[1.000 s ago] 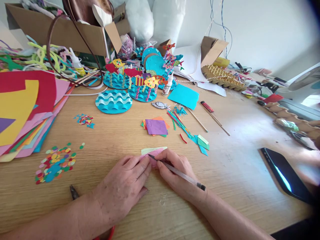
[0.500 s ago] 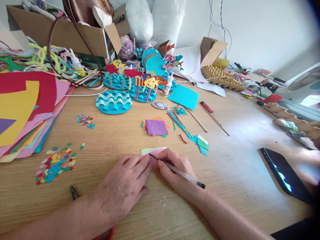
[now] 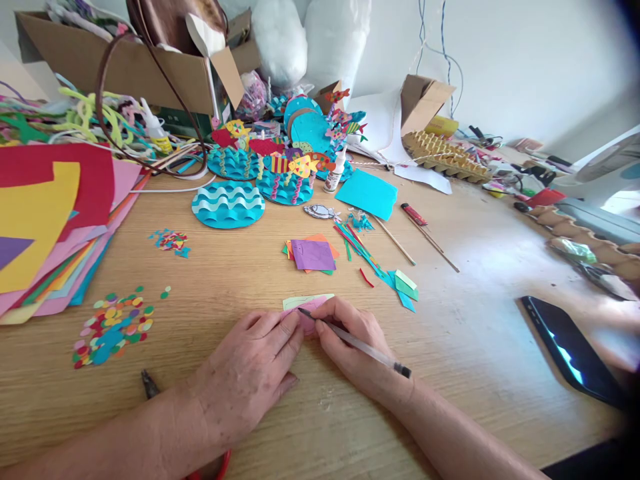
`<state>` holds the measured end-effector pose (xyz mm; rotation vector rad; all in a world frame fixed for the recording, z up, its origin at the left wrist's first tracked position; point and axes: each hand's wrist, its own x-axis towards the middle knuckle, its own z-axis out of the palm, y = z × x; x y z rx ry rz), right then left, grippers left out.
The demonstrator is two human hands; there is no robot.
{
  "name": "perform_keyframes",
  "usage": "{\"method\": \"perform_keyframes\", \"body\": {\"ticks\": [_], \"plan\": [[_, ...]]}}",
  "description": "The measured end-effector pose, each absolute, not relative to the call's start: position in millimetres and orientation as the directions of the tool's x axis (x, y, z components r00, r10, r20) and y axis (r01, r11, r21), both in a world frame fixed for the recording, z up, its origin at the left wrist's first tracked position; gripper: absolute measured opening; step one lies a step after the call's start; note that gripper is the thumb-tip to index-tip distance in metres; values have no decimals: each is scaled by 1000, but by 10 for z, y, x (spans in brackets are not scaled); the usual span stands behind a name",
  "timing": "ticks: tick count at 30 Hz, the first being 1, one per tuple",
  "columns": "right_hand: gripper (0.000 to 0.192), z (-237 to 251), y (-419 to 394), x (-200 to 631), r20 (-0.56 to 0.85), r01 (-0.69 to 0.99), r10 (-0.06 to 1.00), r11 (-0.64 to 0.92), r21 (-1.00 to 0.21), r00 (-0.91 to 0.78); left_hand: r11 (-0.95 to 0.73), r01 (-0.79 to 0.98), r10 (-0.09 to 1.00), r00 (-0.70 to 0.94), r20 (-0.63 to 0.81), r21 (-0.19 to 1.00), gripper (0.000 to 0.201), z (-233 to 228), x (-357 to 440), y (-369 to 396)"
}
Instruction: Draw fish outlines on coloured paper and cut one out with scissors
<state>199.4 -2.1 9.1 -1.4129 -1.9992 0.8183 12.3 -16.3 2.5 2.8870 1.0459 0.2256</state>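
Right hand [image 3: 353, 343] closed on pen [image 3: 357, 344], pinch grip, tip on pink paper piece [image 3: 306, 319] at 6 o'clock on table [image 3: 475, 320], near front edge. Left hand [image 3: 245, 373] flat, fingers spread, fingertips pressing paper's left side; not gripping. Light green scrap [image 3: 300, 300] tucked just behind pink piece, touching. Stack of coloured squares [image 3: 313, 255], purple on top, at 12 from hands. Confetti dots [image 3: 111, 327] at 9. Phone [image 3: 570, 350] at 3, well apart. Blue wave disc [image 3: 228, 204] at 11.
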Motion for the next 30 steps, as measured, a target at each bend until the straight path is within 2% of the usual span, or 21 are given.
{"method": "perform_keyframes", "body": {"ticks": [30], "plan": [[13,80,-13,1991,122,581,949,275,-766,-289,-770,632,638,761,115,91,43,14,123,-155]]}}
